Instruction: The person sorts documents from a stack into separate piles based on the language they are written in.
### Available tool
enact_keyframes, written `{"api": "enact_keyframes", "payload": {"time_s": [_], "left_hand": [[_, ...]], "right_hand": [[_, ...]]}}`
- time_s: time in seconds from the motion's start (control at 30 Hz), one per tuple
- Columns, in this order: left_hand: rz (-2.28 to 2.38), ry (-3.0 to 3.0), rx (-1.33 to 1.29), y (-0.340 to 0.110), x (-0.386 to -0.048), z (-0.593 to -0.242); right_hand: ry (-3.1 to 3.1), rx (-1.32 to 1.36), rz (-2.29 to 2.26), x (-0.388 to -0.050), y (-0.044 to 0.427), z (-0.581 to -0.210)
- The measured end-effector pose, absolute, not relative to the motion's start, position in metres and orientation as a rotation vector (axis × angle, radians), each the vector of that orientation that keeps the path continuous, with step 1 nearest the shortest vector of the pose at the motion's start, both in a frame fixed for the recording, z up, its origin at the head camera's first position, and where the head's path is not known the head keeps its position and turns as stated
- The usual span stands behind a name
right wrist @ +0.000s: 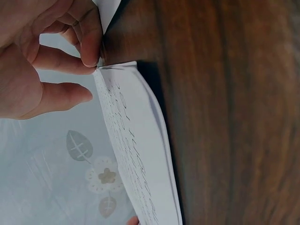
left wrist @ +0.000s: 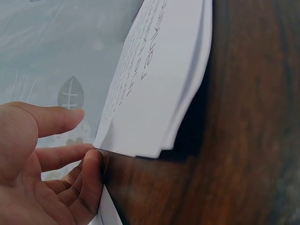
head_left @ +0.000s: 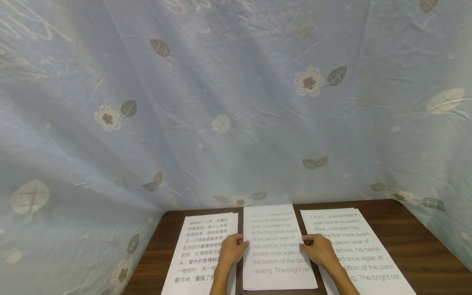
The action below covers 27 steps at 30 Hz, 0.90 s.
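Observation:
A stack of white paper sheets printed with English text lies in the middle of the table, between two hands. My left hand touches its left edge with the fingertips; in the left wrist view the thumb stays apart from the sheets. At the opposite edge, the index fingertip of my right hand meets the paper. The right thumb is held off the stack, and the other fingers bend loosely. Sheet edges look slightly uneven at the corner in the left wrist view.
To the left lies a paper stack with Chinese text, partly under my left forearm. Another English-text stack lies at the right, partly covered by my right arm. The dark wooden table ends at a patterned blue-grey cloth behind.

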<state>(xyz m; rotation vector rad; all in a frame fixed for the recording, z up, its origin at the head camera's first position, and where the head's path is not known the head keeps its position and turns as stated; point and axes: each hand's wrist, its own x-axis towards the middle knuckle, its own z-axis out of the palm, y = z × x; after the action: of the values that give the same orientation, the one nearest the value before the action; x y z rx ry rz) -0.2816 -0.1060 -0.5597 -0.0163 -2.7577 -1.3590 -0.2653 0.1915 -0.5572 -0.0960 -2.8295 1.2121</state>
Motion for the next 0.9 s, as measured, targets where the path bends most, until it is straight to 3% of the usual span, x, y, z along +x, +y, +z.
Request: {"api": "enact_keyframes", "payload": {"time_s": [0.9], "left_hand": [[-1.485,-2.637,-0.002,-0.1024,-0.2808,-0.5552]], "right_hand": [[-2.748,-0.108,1.313,-0.2624,0.1904,-0.5492]]}}
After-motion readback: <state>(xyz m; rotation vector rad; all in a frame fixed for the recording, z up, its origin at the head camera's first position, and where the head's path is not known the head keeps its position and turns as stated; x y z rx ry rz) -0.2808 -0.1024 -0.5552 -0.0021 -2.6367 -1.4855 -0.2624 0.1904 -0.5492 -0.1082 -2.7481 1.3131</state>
